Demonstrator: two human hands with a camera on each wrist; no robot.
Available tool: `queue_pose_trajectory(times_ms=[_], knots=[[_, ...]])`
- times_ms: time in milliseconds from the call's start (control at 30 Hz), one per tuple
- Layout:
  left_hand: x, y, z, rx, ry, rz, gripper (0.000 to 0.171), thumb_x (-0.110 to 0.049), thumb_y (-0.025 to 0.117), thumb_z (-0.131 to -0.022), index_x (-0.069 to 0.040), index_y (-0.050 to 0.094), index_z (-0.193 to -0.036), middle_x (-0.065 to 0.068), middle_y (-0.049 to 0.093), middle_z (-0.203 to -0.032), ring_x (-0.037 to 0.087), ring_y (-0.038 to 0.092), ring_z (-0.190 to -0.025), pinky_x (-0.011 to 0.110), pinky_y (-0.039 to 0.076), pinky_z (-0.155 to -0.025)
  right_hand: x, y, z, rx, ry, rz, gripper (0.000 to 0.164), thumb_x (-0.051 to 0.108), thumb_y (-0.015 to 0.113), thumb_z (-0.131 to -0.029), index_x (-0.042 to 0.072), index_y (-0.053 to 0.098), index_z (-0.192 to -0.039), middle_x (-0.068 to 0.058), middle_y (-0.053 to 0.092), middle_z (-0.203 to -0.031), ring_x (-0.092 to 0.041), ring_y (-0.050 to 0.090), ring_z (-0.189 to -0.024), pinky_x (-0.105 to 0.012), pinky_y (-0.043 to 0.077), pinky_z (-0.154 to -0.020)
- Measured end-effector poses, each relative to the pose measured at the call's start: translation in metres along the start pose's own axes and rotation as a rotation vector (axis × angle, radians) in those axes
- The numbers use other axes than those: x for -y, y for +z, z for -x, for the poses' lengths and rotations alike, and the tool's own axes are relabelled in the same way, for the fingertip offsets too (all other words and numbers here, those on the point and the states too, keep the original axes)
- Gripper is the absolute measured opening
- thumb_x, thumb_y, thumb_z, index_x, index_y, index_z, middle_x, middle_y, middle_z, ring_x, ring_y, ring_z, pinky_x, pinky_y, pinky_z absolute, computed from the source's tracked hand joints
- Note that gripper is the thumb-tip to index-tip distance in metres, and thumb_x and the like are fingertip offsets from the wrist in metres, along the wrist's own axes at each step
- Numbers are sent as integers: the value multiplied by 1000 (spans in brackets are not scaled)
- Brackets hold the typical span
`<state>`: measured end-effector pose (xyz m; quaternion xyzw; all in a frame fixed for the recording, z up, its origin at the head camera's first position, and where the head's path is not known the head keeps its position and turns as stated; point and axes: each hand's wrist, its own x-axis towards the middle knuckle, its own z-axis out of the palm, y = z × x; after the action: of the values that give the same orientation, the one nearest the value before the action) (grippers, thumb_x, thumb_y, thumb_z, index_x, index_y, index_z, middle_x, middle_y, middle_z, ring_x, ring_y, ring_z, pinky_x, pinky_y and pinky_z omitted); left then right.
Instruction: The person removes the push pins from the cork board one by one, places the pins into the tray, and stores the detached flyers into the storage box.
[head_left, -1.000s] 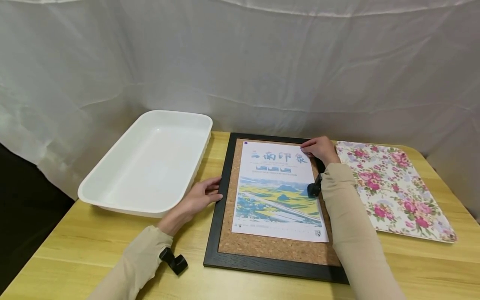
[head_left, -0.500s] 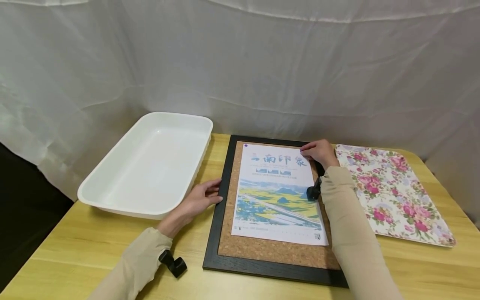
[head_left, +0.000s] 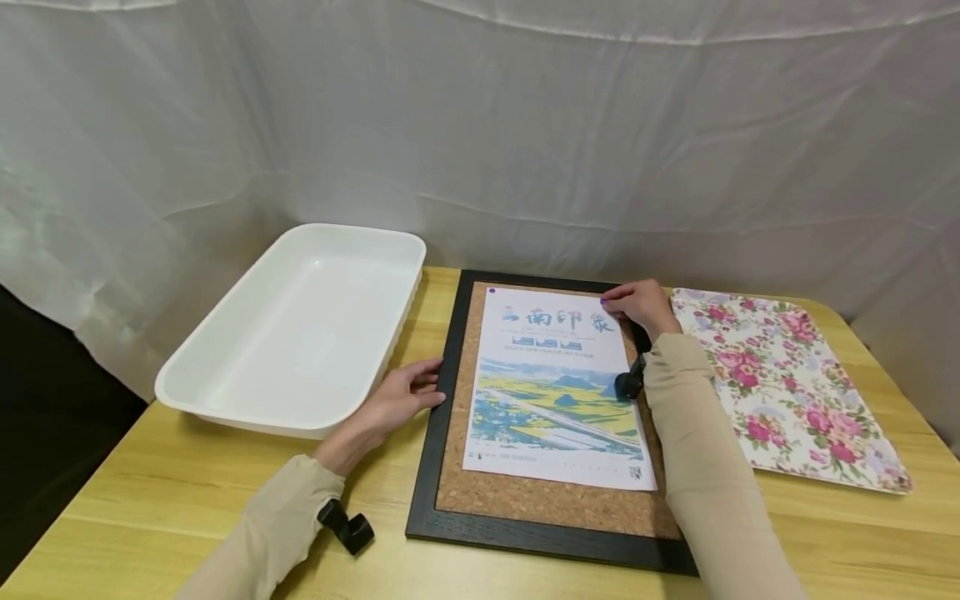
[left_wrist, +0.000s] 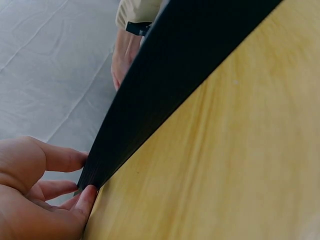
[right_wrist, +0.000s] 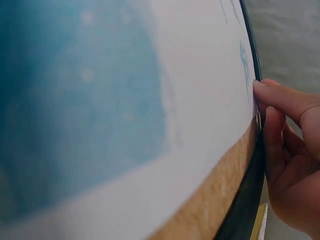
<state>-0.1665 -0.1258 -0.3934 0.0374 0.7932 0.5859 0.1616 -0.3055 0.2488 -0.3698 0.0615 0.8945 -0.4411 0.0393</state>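
Note:
A black-framed cork board [head_left: 555, 506] lies on the wooden table with a white printed poster [head_left: 562, 400] over its cork. A purple pushpin [head_left: 492, 290] sits in the poster's upper left corner. At the upper right corner my right hand [head_left: 643, 306] pinches a second purple pushpin [head_left: 602, 301], mostly covered by the fingertips. My left hand [head_left: 397, 398] rests its fingertips against the frame's left side, and in the left wrist view the thumb and fingers [left_wrist: 65, 159] touch the black edge. The right wrist view shows the fingertips close at the poster's edge.
Left of the board stands a deep white tray [head_left: 300, 325], its rim near my left wrist. A floral-patterned board [head_left: 787, 383] lies to the right, beside my right forearm. A grey-white curtain [head_left: 525, 150] hangs behind the table [head_left: 142, 492].
The head view has tilted slightly, so the things sit a little lower in it than a second ago. Both hands keep their places on the board.

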Motion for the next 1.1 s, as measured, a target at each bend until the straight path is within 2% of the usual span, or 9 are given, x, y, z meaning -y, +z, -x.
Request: queue_pose_trajectory(times_ms=[133, 300, 400, 533, 833, 1100], knots=[[0, 0, -1, 3, 4, 1, 61, 0, 60, -94, -2, 34, -149, 23, 45, -138, 35, 47, -127, 39, 46, -100, 0, 0, -1, -7, 0, 7, 25, 11, 63, -95, -3, 69, -115, -22, 60, -114, -30, 54, -91, -27, 49, -74], [0, 0, 0, 4, 4, 1, 61, 0, 60, -94, -2, 34, -149, 23, 45, -138, 35, 46, -127, 39, 45, -100, -1, 0, -4, -16, -24, 50, 24, 13, 63, -95, -3, 70, -112, -21, 62, -108, -29, 54, -86, -18, 43, -58], [-1, 0, 0, 5, 3, 3, 61, 0, 60, -94, -2, 34, -149, 23, 45, -138, 35, 46, -127, 39, 45, -100, 0, 1, -6, -15, -18, 70, 24, 12, 62, -96, -4, 69, -112, -21, 60, -107, -29, 53, -88, -17, 39, -54], [-2, -1, 0, 9, 8, 5, 60, 0, 59, -94, -1, 33, -149, 24, 44, -139, 36, 45, -127, 40, 45, -101, 4, 2, -7, -3, 12, 88, 24, 10, 60, -96, -3, 68, -114, -19, 58, -110, -30, 52, -92, -18, 39, -55], [-2, -1, 1, 13, 14, 10, 60, 0, 59, -95, 0, 33, -149, 24, 44, -139, 36, 45, -128, 40, 44, -101, 6, 2, -9, 22, 20, 131, 24, 10, 60, -96, -2, 68, -115, -20, 57, -113, -31, 52, -94, -19, 41, -61], [0, -1, 1, 10, 17, 17, 60, -1, 59, -94, 0, 34, -149, 24, 45, -138, 36, 46, -126, 41, 45, -101, 6, 0, -8, 45, 13, 165, 23, 11, 59, -96, -2, 67, -114, -21, 57, -113, -34, 50, -97, -26, 43, -69]])
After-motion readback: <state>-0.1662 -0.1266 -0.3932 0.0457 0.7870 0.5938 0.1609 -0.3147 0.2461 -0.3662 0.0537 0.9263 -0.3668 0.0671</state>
